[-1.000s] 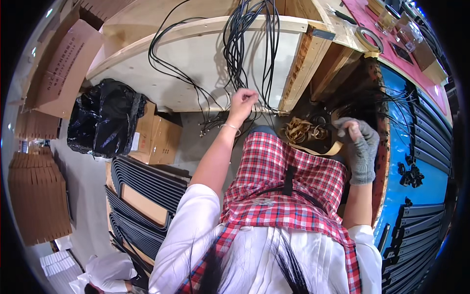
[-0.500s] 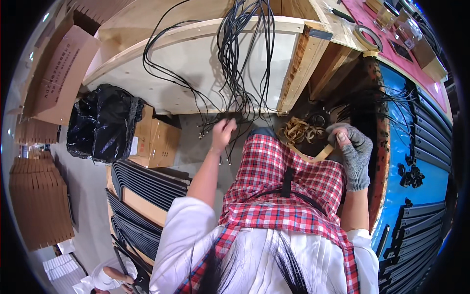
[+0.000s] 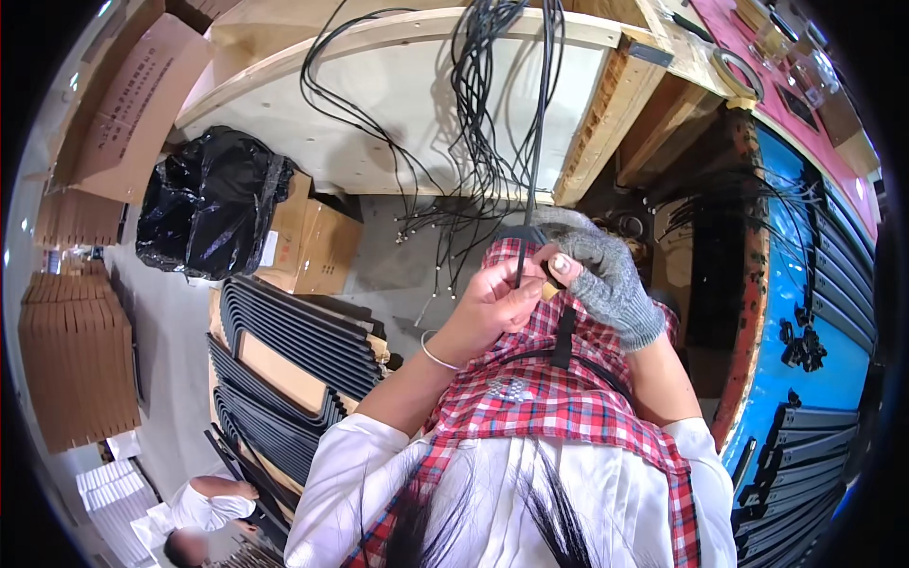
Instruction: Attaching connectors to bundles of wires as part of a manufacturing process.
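My bare left hand [image 3: 494,305], a pale bangle at its wrist, pinches black cable [image 3: 535,156] that runs taut down from the hanging bundle. Close against it is my right hand [image 3: 611,284], in a grey knit glove with the thumb tip bare. Its fingers are closed on a strip of yellowish tape [image 3: 549,291], next to the cable. Whether the tape goes round the cable cannot be made out. More black cables [image 3: 478,104] drape over the wooden bin's edge [image 3: 398,36], their shiny-tipped ends dangling near the floor.
On the right, a blue-topped bench [image 3: 772,275] carries dark metal bars [image 3: 805,445] and small black parts [image 3: 801,346]. Tape rolls [image 3: 737,74] lie beyond. Left are a black plastic bag [image 3: 213,204], cartons [image 3: 327,251] and stacked black bent tubes [image 3: 294,331]. Another person [image 3: 213,502] works at lower left.
My left hand has come up from the loose cable ends and now grips cable. My right hand has moved left with the tape to meet it. The view has shifted slightly.
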Demonstrator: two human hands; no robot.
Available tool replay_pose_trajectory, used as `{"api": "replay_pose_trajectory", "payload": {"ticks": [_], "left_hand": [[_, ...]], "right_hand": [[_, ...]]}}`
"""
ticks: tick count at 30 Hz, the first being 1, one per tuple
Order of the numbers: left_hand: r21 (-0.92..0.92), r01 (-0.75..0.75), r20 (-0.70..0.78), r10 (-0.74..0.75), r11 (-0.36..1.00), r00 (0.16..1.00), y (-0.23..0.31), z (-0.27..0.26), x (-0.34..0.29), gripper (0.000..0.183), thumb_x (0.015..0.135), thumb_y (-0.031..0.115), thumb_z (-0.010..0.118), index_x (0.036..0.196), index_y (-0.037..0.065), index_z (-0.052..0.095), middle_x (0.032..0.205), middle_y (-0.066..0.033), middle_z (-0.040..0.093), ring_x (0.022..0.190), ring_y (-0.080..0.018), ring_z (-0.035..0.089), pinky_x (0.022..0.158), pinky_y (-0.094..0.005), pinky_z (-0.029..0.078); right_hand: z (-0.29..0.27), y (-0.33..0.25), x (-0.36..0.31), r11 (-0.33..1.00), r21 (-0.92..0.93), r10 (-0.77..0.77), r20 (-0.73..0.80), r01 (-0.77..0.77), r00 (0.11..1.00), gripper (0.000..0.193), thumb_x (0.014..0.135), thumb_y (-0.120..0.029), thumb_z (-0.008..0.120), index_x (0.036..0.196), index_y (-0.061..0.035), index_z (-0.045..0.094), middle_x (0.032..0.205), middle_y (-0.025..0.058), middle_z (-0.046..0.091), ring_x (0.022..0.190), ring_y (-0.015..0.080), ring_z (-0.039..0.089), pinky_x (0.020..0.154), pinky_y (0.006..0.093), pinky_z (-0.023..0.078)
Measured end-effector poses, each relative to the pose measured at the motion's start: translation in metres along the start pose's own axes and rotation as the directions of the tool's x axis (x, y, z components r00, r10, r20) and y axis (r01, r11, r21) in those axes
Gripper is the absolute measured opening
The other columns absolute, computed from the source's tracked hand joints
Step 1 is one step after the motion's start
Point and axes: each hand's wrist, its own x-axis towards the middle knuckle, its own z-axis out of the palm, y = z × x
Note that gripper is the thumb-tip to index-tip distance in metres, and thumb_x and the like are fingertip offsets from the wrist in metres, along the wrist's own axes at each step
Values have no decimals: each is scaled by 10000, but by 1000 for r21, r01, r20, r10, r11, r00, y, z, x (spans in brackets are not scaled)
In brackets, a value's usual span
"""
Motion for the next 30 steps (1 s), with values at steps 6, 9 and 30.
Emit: {"api": "replay_pose_trajectory", "payload": {"ticks": [6,9,30], "left_hand": [[-261,64,193,-12,963,981,0,-7,-3,272,890,271,439,964,13,482,538,41,355,418,-34,267,391,-184,218],[-340,34,313,79,940,946,16,-22,2,346,883,294,440,1047,-6,489,511,29,343,404,-46,250,392,-187,226],[-74,-136,-290,109,988,951,20,-76,-18,141,814,102,569,910,2,595,645,-45,552,475,-67,420,431,-193,331]], "right_hand": [[-3,27,19,990,99,120,-249,-98,961,457,803,-405,532,928,29,602,1007,89,567,832,127,518,741,257,404],[0,27,17,939,336,133,-161,-72,978,445,806,-386,542,957,29,591,968,68,572,790,106,505,718,243,405],[34,13,20,997,-79,13,222,5,975,189,747,-133,645,724,39,569,792,105,598,694,136,527,609,241,420]]}}
